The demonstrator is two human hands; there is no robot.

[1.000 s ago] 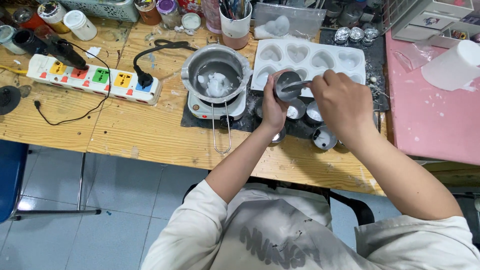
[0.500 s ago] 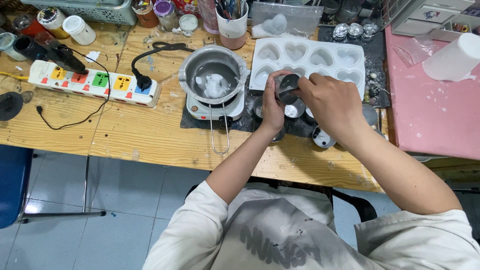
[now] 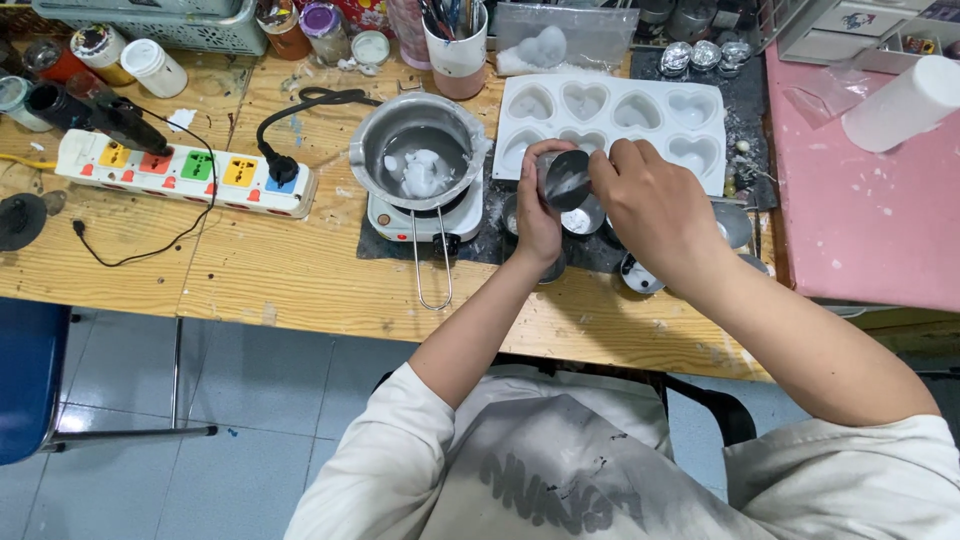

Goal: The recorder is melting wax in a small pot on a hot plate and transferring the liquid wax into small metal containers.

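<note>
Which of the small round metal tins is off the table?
The small round metal tin gripped by the left hand, tilted, right hand at its rim. The other tins sit on the dark mat.

Both arms are bare and reach forward from the short pale sleeves, bent a little at the elbows. The left hand [image 3: 540, 205] is curled with its fingers wrapped tight, thumb pointing up. The right hand [image 3: 655, 210] sits just beside it, knuckles up, with its fingertips pinched together and touching the left hand's fingers.
</note>
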